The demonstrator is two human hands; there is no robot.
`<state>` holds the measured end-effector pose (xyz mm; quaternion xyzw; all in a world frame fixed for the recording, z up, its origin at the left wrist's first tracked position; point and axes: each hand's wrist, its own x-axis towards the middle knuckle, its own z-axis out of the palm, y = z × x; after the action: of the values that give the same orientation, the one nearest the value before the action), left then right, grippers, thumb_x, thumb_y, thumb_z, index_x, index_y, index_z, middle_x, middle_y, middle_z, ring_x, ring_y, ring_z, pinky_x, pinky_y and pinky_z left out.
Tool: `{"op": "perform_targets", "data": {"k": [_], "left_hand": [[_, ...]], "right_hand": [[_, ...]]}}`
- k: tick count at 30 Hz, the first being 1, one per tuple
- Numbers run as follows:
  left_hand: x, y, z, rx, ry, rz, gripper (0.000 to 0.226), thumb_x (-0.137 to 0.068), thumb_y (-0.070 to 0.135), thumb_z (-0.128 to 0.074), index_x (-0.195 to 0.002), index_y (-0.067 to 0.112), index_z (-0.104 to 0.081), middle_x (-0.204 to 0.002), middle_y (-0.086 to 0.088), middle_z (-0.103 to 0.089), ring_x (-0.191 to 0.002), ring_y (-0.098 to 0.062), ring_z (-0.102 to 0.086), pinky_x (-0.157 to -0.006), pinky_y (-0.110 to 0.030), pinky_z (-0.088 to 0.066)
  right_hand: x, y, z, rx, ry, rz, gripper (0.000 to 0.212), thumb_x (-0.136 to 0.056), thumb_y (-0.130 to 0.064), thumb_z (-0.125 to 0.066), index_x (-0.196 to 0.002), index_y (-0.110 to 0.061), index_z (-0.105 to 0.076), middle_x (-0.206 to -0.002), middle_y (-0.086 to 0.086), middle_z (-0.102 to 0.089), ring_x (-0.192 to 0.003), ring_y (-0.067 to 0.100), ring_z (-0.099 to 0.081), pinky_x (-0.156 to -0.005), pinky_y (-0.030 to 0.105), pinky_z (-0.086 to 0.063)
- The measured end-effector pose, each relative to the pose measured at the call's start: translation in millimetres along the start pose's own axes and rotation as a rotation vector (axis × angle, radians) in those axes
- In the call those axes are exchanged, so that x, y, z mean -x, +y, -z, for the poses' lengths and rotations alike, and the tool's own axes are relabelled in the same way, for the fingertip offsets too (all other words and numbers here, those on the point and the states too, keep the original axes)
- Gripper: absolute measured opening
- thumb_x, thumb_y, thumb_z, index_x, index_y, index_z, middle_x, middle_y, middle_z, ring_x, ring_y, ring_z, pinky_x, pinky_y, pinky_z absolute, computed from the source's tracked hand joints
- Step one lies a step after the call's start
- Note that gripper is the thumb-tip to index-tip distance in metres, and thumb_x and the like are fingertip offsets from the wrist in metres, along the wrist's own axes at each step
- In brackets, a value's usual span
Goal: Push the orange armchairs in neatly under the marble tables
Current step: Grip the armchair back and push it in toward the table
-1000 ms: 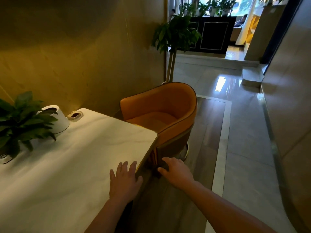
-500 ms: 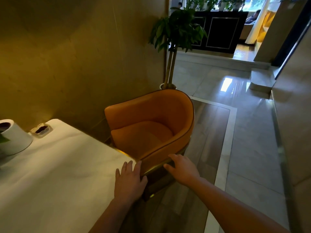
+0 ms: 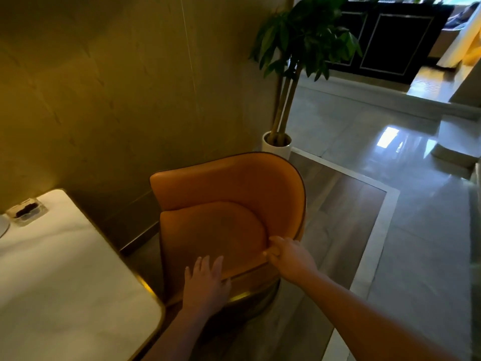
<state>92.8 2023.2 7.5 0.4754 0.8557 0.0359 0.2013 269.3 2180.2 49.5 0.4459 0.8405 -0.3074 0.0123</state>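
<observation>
An orange armchair [image 3: 229, 212] stands at the centre of the frame, on a strip of wood-look floor [image 3: 341, 217] bordered by pale, glossy tiles [image 3: 390, 157]. The chair sits apart from the marble table [image 3: 65, 295], which fills the lower left. A dark gap of floor separates the table's gold-trimmed edge from the chair's near side. The chair's curved back points toward the upper right and its seat cushion opens toward the lower left.

A tan wall [image 3: 104, 87] runs close behind both pieces. A tall potted plant [image 3: 299, 48] in a white pot [image 3: 276, 147] stands just beyond the chair's back, against the end of the wall. On the table's far corner, at the left edge of the frame, rests a small clear glass dish [image 3: 27, 211] holding something dark. A dark panelled cabinet [image 3: 390, 40] closes off the upper right.

Both bare forearms reach in from the bottom of the frame. The left hand [image 3: 205, 282] lies palm down over the chair's near lower edge, fingers straight and fanned, holding nothing. The right hand [image 3: 289, 256] meets the end of the chair's curved side, its fingers curled round the rim in a grip, the arm stretched nearly straight from the lower right corner.
</observation>
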Motion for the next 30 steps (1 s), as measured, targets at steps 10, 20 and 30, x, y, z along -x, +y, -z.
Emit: {"op": "perform_targets", "data": {"k": [10, 20, 30], "left_hand": [[-109.7, 164.5, -40.7, 0.103, -0.122, 0.253, 0.065, -0.1, 0.054, -0.039, -0.156, 0.033, -0.012, -0.164, -0.005, -0.015, -0.152, -0.029, -0.008, -0.122, -0.056, -0.012], [-201.9, 257.1, -51.7, 0.213, -0.112, 0.457, 0.064, -0.098, 0.062, -0.026, -0.153, 0.028, -0.024, -0.156, -0.008, -0.031, -0.146, -0.031, -0.024, -0.118, -0.054, -0.021], [-310.0, 312.5, -79.9, 0.558, -0.023, 0.748, 0.054, -0.1, 0.056, -0.033, -0.139, 0.021, -0.045, -0.141, -0.008, -0.047, -0.129, -0.03, -0.044, -0.107, -0.046, -0.038]], "right_hand": [[-140.6, 139.3, 100.3, 0.205, -0.126, 0.202, 0.03, -0.097, -0.045, -0.048, -0.122, -0.03, -0.055, -0.12, -0.004, -0.054, -0.115, 0.021, -0.054, -0.095, 0.038, -0.049], [-256.0, 167.0, 154.8, 0.383, -0.211, 0.452, 0.032, -0.101, -0.034, -0.045, -0.129, -0.023, -0.055, -0.132, 0.0, -0.052, -0.124, 0.023, -0.047, -0.102, 0.035, -0.041], [-384.3, 189.8, 165.4, 0.669, -0.335, 0.738, 0.043, -0.098, -0.049, -0.042, -0.132, -0.024, -0.051, -0.135, 0.002, -0.053, -0.129, 0.025, -0.042, -0.11, 0.042, -0.035]]}}
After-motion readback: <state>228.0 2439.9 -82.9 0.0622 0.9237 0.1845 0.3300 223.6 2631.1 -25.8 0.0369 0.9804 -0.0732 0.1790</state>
